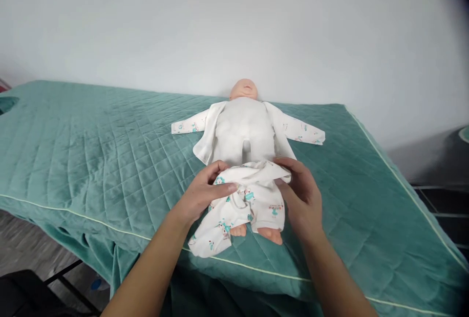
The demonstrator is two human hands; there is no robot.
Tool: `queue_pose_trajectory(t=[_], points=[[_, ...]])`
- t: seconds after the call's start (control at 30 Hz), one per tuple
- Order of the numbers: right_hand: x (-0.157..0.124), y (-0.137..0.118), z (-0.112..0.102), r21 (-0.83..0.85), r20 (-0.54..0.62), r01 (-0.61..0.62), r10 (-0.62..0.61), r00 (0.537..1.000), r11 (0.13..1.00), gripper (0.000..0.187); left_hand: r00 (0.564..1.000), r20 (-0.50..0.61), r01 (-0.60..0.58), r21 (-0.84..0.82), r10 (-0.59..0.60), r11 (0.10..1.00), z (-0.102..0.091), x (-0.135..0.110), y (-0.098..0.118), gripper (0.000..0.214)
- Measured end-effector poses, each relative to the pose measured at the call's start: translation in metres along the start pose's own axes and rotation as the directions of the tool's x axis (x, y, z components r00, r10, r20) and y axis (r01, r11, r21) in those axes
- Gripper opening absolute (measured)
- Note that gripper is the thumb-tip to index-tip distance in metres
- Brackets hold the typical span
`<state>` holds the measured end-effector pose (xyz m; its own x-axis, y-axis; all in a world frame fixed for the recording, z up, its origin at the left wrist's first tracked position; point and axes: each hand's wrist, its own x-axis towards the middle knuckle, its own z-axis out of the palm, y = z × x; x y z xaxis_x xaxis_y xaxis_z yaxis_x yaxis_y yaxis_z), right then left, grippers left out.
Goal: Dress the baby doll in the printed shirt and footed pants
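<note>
A baby doll (244,126) with a white cloth body lies on its back, its head towards the wall. Its arms are inside an open white jacket (301,130) with a small print. Over its lower legs are white printed baby pants (269,209), bunched at the waist, and its bare feet (270,235) show below. My left hand (207,190) pinches the waist of the pants at the left, thumb on top. My right hand (301,195) grips the waistband on the right between thumb and fingers. One pant leg hangs out to the left, beside the feet.
A green quilted cover (110,160) with pale piping is spread over the bed or table, its near edge just below the doll's feet. A white wall (183,29) rises behind. At the lower left a dark chair-like object (29,290) stands on the floor.
</note>
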<state>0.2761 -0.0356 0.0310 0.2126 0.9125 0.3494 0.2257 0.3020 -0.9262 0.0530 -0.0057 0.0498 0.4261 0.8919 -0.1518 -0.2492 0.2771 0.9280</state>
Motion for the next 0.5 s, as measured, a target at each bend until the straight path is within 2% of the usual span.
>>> queue_pose_trajectory(t=[0.03, 0.07, 0.13, 0.2, 0.23, 0.3, 0.33, 0.4, 0.5], points=[[0.007, -0.01, -0.003, -0.051, 0.116, 0.074, -0.067, 0.991, 0.996, 0.031, 1.0, -0.007, -0.001, -0.047, 0.001, 0.999, 0.001, 0.0, -0.002, 0.036], [0.015, -0.02, -0.004, -0.092, 0.25, 0.124, -0.097, 0.963, 0.988, 0.031, 1.0, -0.021, -0.006, -0.077, 0.004, 0.997, 0.003, 0.0, -0.003, 0.036], [0.037, -0.041, -0.004, -0.173, 0.504, 0.107, -0.005, 0.864, 0.979, 0.033, 0.998, -0.057, -0.017, -0.094, 0.012, 0.995, 0.009, 0.003, -0.002, 0.036], [0.059, -0.056, 0.002, -0.267, 0.623, 0.029, 0.15, 0.768, 0.963, 0.034, 0.997, -0.08, -0.029, -0.087, 0.022, 0.996, 0.015, 0.008, 0.001, 0.035], [0.07, -0.059, 0.007, -0.304, 0.679, -0.008, 0.223, 0.7, 0.953, 0.035, 0.996, -0.084, -0.038, -0.086, 0.031, 0.996, 0.018, 0.011, 0.002, 0.034], [0.085, -0.055, 0.017, -0.305, 0.757, -0.08, 0.293, 0.584, 0.949, 0.037, 0.995, -0.085, -0.059, -0.088, 0.051, 0.994, 0.021, 0.017, 0.003, 0.033], [0.089, -0.049, 0.022, -0.271, 0.786, -0.124, 0.294, 0.545, 0.955, 0.038, 0.994, -0.09, -0.071, -0.091, 0.063, 0.993, 0.021, 0.02, 0.003, 0.033], [0.092, -0.033, 0.027, -0.173, 0.798, -0.219, 0.267, 0.54, 0.96, 0.036, 0.992, -0.096, -0.086, -0.097, 0.077, 0.992, 0.018, 0.025, -0.001, 0.031], [0.087, -0.01, 0.026, -0.049, 0.756, -0.351, 0.264, 0.599, 0.935, 0.034, 0.998, -0.014, -0.062, -0.132, 0.061, 0.989, 0.004, 0.03, -0.011, 0.035]])
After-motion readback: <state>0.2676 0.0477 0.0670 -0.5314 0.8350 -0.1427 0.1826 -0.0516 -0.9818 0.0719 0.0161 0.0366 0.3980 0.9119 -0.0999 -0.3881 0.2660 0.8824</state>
